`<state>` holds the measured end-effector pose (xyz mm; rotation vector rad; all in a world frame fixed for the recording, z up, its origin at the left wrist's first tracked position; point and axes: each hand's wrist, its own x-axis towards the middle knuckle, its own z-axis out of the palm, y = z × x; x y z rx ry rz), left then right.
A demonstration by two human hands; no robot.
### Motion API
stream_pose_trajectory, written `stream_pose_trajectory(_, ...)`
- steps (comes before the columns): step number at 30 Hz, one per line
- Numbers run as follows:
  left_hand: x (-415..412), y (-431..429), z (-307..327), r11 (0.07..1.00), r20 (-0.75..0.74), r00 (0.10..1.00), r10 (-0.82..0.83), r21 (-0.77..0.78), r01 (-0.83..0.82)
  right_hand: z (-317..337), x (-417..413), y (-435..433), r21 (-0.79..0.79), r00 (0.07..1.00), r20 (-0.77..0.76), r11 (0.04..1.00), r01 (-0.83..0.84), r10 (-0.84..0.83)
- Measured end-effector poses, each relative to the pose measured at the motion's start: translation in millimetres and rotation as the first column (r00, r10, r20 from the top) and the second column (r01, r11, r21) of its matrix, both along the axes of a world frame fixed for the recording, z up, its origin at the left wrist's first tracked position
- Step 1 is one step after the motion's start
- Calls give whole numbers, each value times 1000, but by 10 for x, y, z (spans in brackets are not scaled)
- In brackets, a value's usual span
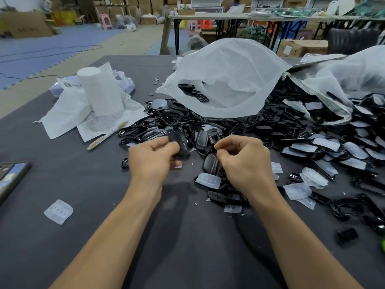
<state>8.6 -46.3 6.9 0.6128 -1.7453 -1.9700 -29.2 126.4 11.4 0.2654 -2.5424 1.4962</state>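
Observation:
My left hand (152,159) grips a blurred black plastic key-fob shell (180,142) just above the dark grey table (73,184). My right hand (243,161) has its fingers curled, the fingertips pinched together near its thumb; whether they hold a small piece I cannot tell. A black fob shell (210,163) lies right beside and under that hand. Behind both hands spreads a big heap of black shells and frames (270,130). Clear rubber button pads (298,190) lie scattered at the right.
Two large white plastic bags (229,80) lie open on the heap. A white paper roll (102,90) stands on papers at the left, with a pen (106,135) beside them. A single clear pad (58,211) lies near left. A dark device (10,178) sits at the left edge.

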Motion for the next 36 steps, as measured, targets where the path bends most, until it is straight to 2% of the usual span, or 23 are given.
stream_pose_trajectory(4, -17, -261, 26, 965, 14, 979, 205, 162, -205, -5, 50, -15, 229, 992, -6, 966, -120, 124)
stream_pose_trajectory(8, -21, -423, 31, 923, 34, 957, 288, 255, -287, -84, 131, -202, 339, 976, -32, 921, -193, 216)
stream_pose_trajectory(12, -45, -506, 44, 909, 49, 944, 327, 255, -329, -145, 158, -539, 431, 940, -132, 873, -230, 313)
stream_pose_trajectory(16, -45, -485, 46, 928, 15, 953, 302, 224, -297, -157, 138, -765, 627, 924, -118, 749, -214, 363)
stream_pose_trajectory(21, -60, -477, 38, 953, 15, 970, 243, 185, -241, -145, 155, -684, 533, 965, -93, 831, -159, 244)
stream_pose_trajectory(24, -59, -440, 31, 966, -16, 979, 205, 162, -200, -147, 157, -615, 475, 969, -88, 865, -163, 231)
stream_pose_trajectory(28, -68, -418, 9, 984, -20, 990, 138, 119, -135, -164, 184, -695, 616, 962, -126, 779, -116, 242)
stream_pose_trajectory(32, -80, -326, -49, 986, 86, 985, -148, 89, 141, -154, 211, -738, 589, 956, -129, 796, -139, 262)
stream_pose_trajectory(34, -111, -312, -94, 986, 143, 977, -161, 66, 153, -158, 193, -668, 568, 962, -112, 810, -145, 251)
stream_pose_trajectory(36, -151, -328, -135, 996, 182, 979, -90, 0, 92, -136, 181, -570, 528, 973, -92, 839, -132, 211)
